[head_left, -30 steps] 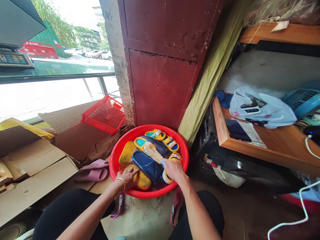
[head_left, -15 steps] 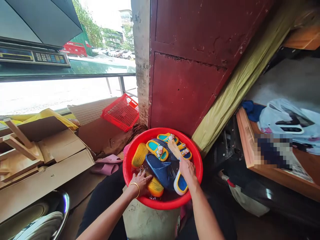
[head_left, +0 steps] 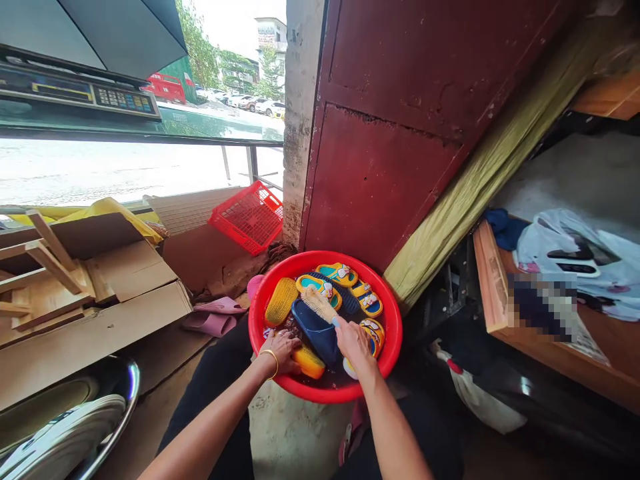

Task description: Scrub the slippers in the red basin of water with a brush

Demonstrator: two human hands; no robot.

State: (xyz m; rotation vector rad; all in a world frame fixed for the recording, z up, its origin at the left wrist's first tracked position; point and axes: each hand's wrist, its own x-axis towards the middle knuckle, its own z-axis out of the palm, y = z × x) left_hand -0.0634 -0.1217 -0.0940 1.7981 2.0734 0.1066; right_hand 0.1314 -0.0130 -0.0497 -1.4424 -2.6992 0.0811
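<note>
A red basin (head_left: 395, 327) holds slippers in dark water. My right hand (head_left: 354, 343) is closed round the handle of a scrubbing brush (head_left: 320, 305), its pale bristles over a dark blue slipper (head_left: 317, 333). On the near left side of the basin, my left hand (head_left: 281, 350) is bent over a yellow slipper (head_left: 309, 362) and grips it, with some fingertips hidden. Another yellow slipper (head_left: 281, 301) leans sole-out against the left wall. Yellow-edged slippers with cartoon figures (head_left: 369, 299) lie at the back and right.
Pink slippers (head_left: 215, 317) lie on the floor left of the basin, near flattened cardboard (head_left: 135, 283) and a red crate (head_left: 247, 217). A metal tray (head_left: 133, 400) is at lower left. Behind the basin stands a dark red door (head_left: 380, 180); a wooden table (head_left: 493, 287) is on the right.
My right hand and the brush have moved left, from the decorated slippers to the blue slipper. My left hand stays at the yellow slipper. The view has shifted slightly.
</note>
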